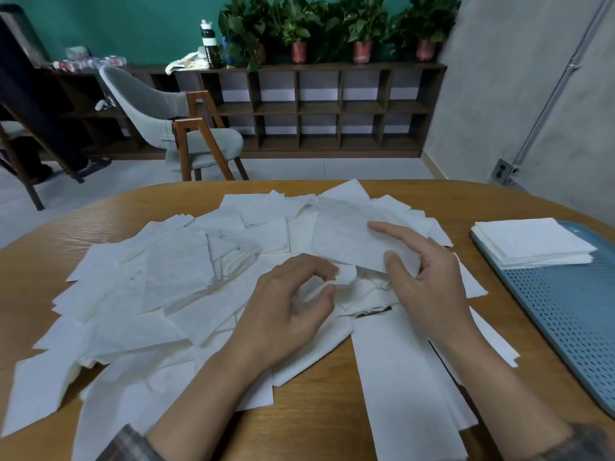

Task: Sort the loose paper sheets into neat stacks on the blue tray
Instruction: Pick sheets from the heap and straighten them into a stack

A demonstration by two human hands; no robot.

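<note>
We see a wooden tabletop (482,201) with a rounded far edge. Beyond it a grey chair (159,108) with brown wooden legs stands on a pale floor (299,168). A long dark shelf (319,108) of open cubbies runs along the green wall (133,24). On its top sit leafy plants (332,24) in pink pots (362,51), a black-and-white bottle (209,41) and a crumpled cloth (184,63) just beside it. On the grey wall (519,94) at right, a pipe (562,81) slants down to an outlet (502,169).

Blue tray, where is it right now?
Head view: the blue tray lies right of the loose sheets on the table, a neat stack on its far end.
</note>
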